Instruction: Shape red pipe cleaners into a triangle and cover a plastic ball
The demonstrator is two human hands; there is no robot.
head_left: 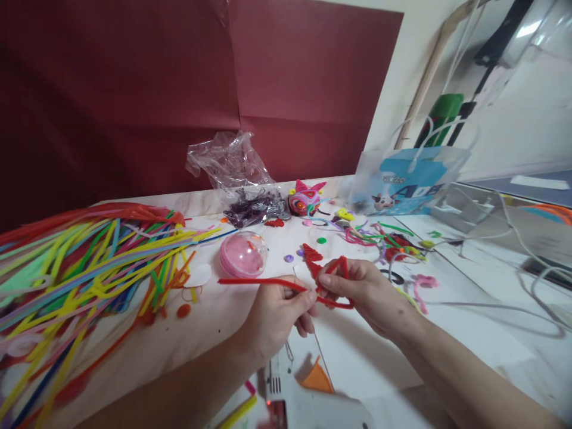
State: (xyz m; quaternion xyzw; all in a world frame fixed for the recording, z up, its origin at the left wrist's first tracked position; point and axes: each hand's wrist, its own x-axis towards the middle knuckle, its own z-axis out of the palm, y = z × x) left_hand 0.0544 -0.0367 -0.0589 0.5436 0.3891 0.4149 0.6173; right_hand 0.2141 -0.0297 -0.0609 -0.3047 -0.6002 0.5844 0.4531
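A red pipe cleaner (243, 281) stretches between my two hands over the table. My left hand (281, 310) pinches it near its middle, and its straight free end points left. In the fingers of my right hand (357, 289) is the other part, bent into a triangular loop. Just behind my fingertips lie red wound pipe-cleaner pieces (311, 254). Left of them sits a clear ball with a pink lower half (242, 255). Farther back stands a pink and red pipe-cleaner figure (306, 199) with pointed ears.
Many coloured pipe cleaners (102, 256) are heaped at the left. A clear plastic bag (232, 161) with dark strands stands behind. A glue gun (322, 411) lies at the front. At the right are a printed carrier bag (402, 179), pipe-cleaner scraps (357, 233) and cables (500, 305).
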